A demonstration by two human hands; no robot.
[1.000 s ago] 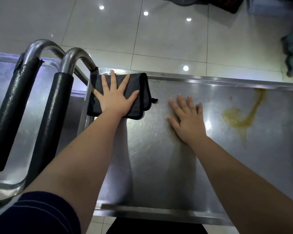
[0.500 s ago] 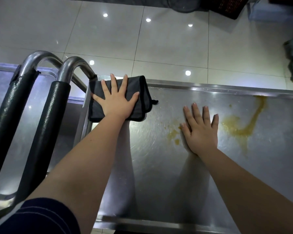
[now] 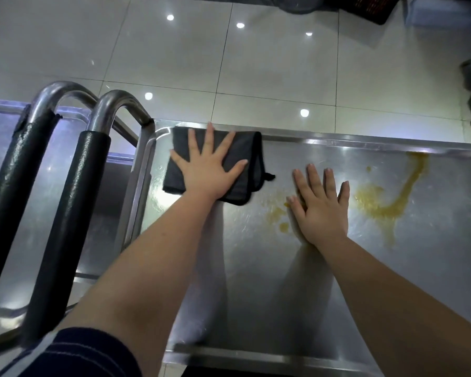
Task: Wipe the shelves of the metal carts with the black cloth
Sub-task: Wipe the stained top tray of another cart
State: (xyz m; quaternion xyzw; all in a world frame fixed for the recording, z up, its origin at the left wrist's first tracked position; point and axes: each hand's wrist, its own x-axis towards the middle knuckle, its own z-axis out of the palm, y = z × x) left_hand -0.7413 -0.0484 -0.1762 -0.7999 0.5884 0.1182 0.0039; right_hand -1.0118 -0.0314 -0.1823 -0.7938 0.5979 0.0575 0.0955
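A folded black cloth (image 3: 246,151) lies flat on the top shelf of a steel cart (image 3: 256,281), near its far left corner. My left hand (image 3: 208,168) presses down on the cloth with its fingers spread. My right hand (image 3: 321,208) rests flat on the bare metal to the right of the cloth, fingers apart, holding nothing. A yellow-brown smear (image 3: 392,205) runs across the shelf to the right of that hand. Smaller yellow spots (image 3: 279,216) lie between the two hands.
A second steel cart (image 3: 0,131) stands against the left side. Two curved steel handles with black grips (image 3: 65,213) rise between the carts. Beyond the shelf is a glossy tiled floor (image 3: 269,63), with dark objects at its far edge and right side.
My left hand slid the cloth a little to the right, away from the corner. My right hand moved right, uncovering yellow spots, then edged back left.
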